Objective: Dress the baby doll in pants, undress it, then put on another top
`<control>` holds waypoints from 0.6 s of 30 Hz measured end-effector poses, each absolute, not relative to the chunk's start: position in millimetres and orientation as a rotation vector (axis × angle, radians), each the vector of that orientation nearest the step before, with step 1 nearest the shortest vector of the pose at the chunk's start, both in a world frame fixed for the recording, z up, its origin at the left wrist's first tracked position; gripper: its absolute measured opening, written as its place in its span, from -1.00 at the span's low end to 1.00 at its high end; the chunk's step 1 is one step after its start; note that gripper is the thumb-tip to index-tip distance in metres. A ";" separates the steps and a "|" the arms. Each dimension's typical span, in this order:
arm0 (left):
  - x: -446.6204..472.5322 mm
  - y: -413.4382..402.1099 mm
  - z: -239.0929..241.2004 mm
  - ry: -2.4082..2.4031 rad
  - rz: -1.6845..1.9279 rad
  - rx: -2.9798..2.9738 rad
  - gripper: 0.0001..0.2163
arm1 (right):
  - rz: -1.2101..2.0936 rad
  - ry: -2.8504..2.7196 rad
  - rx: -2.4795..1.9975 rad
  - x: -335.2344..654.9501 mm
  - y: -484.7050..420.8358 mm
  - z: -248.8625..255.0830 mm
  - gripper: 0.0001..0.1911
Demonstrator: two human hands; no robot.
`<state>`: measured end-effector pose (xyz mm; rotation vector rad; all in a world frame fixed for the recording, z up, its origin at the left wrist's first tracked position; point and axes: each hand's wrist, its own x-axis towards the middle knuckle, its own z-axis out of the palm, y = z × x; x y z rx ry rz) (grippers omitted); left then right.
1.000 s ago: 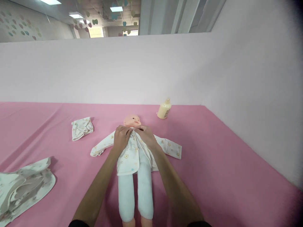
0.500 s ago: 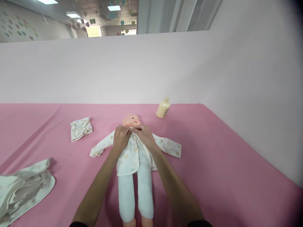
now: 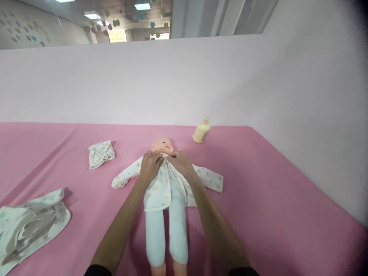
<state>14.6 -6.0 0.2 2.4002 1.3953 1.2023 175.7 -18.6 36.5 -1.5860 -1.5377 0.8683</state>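
A baby doll (image 3: 161, 145) lies on its back on the pink table cover (image 3: 258, 199), head away from me. It wears a white printed jacket (image 3: 156, 189) with sleeves spread out and pale blue trousers (image 3: 166, 234). My left hand (image 3: 149, 167) and my right hand (image 3: 180, 163) both pinch the jacket's front edges together at the collar, just under the doll's chin. The lower part of the jacket front hangs apart.
A cream lotion bottle (image 3: 201, 131) lies near the white wall at the back right. A small folded printed garment (image 3: 101, 153) sits left of the doll. A larger crumpled printed cloth (image 3: 28, 224) lies at the near left edge.
My hands stay at the collar with only slight finger shifts. The view has drifted a little, so everything sits slightly to the right.
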 end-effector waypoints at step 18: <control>16.1 -7.1 -2.3 1.422 1.247 2.438 -0.84 | 1.184 -1.377 -1.360 186.8 -21.3 31.0 -0.76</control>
